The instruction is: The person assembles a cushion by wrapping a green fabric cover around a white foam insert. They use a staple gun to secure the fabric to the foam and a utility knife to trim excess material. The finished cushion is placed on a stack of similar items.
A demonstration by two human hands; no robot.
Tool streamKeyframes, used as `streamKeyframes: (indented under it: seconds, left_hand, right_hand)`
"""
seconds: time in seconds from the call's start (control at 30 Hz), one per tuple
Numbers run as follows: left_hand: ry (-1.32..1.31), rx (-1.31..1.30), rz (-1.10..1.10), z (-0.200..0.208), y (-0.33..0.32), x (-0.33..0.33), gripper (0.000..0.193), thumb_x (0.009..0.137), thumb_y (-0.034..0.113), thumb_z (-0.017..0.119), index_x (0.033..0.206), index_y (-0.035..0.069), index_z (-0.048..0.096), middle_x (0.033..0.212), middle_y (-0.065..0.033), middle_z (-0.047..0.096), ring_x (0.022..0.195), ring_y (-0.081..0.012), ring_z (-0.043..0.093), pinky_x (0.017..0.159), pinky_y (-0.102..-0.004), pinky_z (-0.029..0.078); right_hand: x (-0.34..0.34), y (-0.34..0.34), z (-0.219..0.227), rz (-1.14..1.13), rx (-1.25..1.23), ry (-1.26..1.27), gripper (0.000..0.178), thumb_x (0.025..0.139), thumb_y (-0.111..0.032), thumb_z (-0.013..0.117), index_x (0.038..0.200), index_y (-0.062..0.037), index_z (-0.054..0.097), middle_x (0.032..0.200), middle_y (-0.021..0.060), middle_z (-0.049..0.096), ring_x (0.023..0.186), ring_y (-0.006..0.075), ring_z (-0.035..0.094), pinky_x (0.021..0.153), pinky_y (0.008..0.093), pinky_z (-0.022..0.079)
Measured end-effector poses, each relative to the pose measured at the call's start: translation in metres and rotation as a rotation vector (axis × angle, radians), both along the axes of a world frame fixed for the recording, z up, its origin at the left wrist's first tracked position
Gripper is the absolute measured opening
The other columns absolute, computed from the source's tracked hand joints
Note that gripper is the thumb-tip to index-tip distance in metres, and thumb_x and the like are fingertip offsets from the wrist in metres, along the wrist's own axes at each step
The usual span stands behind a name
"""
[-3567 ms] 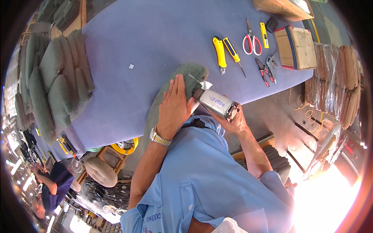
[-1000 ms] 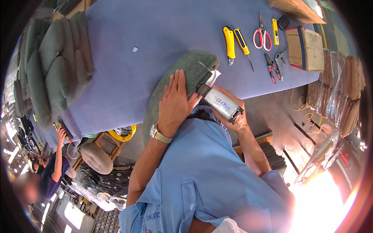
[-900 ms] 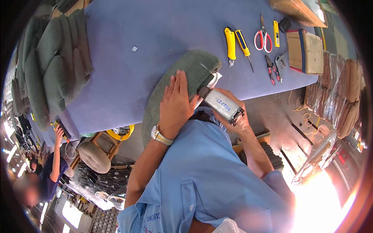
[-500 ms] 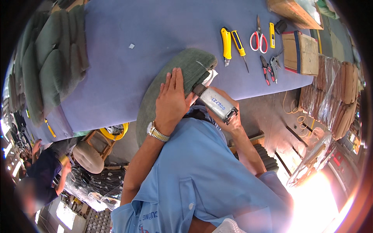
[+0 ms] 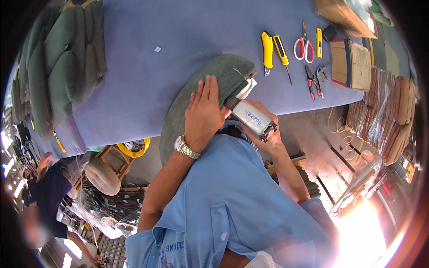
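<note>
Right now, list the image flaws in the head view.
Head view: strong fisheye bend curves the purple padded table edges; blown-out glare whites out the lower right corner; black rim vignettes the frame; the left hand on the green upholstered cushion stays sharp.

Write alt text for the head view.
A left hand presses a green cushion on a blue table while the right hand holds a grey power tool against it. Scissors lie beyond.
</note>
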State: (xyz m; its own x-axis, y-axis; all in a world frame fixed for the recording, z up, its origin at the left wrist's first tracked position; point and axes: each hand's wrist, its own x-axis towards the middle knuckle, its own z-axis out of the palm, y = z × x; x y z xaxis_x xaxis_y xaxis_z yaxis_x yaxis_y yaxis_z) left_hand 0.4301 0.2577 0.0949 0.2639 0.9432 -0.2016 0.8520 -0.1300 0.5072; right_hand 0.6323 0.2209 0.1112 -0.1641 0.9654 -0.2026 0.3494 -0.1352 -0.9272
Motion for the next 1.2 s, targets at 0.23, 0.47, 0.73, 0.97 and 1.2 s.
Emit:
streamKeyframes:
  seconds: [0.23, 0.47, 0.73, 0.97, 1.2]
  left_hand:
    - [0.008, -0.011, 0.001, 0.0, 0.001, -0.004, 0.095, 0.079, 0.023, 0.082, 0.156, -0.003, 0.034, 0.156, -0.0256, 0.046, 0.144, -0.0418, 0.047, 0.113, -0.054, 0.045]
    - [0.016, -0.042, 0.009, 0.005, -0.001, 0.001, 0.097, 0.077, 0.018, 0.083, 0.157, -0.003, 0.033, 0.156, -0.0254, 0.046, 0.145, -0.0404, 0.046, 0.113, -0.0541, 0.045]
    - [-0.019, -0.093, 0.08, 0.005, -0.001, 0.003, 0.094, 0.079, 0.017, 0.081, 0.156, -0.005, 0.032, 0.156, -0.0261, 0.047, 0.144, -0.0424, 0.047, 0.114, -0.0543, 0.044]
    - [-0.05, -0.067, 0.071, 0.003, 0.001, -0.002, 0.091, 0.08, 0.014, 0.077, 0.156, -0.006, 0.03, 0.156, -0.0279, 0.045, 0.144, -0.0457, 0.046, 0.115, -0.0553, 0.042]
    - [-0.069, -0.082, 0.041, 0.003, -0.003, -0.002, 0.091, 0.085, 0.021, 0.076, 0.158, -0.005, 0.027, 0.157, -0.0285, 0.044, 0.144, -0.0465, 0.046, 0.115, -0.0569, 0.042]
  right_hand:
    - [-0.001, -0.019, -0.009, -0.012, 0.048, 0.05, 0.061, 0.075, 0.003, 0.078, 0.135, 0.0002, 0.063, 0.12, 0.0168, 0.073, 0.107, 0.0241, 0.074, 0.092, 0.0334, 0.057]
    - [-0.007, -0.009, 0.005, -0.004, 0.015, 0.085, 0.058, 0.076, 0.003, 0.078, 0.132, -0.0004, 0.064, 0.116, 0.0152, 0.074, 0.103, 0.023, 0.074, 0.09, 0.0308, 0.056]
    - [-0.011, -0.017, -0.005, -0.048, 0.046, 0.103, 0.06, 0.075, 0.0, 0.076, 0.133, -0.0004, 0.064, 0.119, 0.0165, 0.074, 0.103, 0.0212, 0.073, 0.091, 0.0326, 0.056]
    - [-0.007, -0.025, -0.015, 0.018, 0.156, 0.07, 0.063, 0.073, -0.005, 0.077, 0.135, 0.0012, 0.064, 0.119, 0.0174, 0.073, 0.103, 0.0248, 0.073, 0.092, 0.0346, 0.056]
    - [-0.005, -0.017, -0.003, 0.057, 0.029, 0.114, 0.06, 0.077, -0.004, 0.079, 0.135, -0.0004, 0.063, 0.117, 0.0148, 0.073, 0.101, 0.0236, 0.073, 0.091, 0.0332, 0.055]
